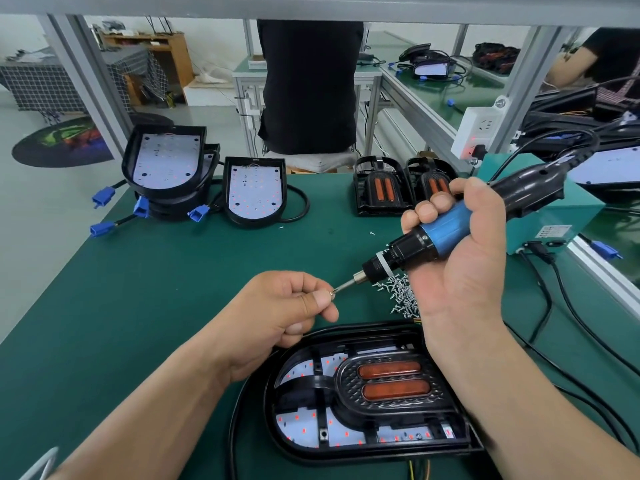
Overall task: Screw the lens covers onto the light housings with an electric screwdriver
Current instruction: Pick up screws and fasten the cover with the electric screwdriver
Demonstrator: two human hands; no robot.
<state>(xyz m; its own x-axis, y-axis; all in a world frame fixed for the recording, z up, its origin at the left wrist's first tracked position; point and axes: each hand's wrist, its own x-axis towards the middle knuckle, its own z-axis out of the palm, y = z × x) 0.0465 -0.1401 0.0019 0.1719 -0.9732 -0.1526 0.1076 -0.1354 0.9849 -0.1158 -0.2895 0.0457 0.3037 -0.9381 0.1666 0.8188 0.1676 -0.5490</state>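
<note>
A black light housing (pixel 304 441) lies on the green mat near me, with a black lens cover (pixel 391 386) with two orange lenses seated in it. My right hand (pixel 460 271) grips a blue and black electric screwdriver (pixel 446 226), its bit pointing left and down. My left hand (pixel 287 306) pinches a small screw (pixel 333 292) against the bit tip, above the housing. A heap of loose silver screws (pixel 401 292) lies just behind the housing, partly hidden by my right hand.
Several open housings with white LED boards (pixel 254 192) and blue connectors (pixel 104 195) sit at the back left. Two lens covers (pixel 381 188) stand at the back middle. A teal power box (pixel 554 216) with cables is at the right. A person in black stands beyond the bench.
</note>
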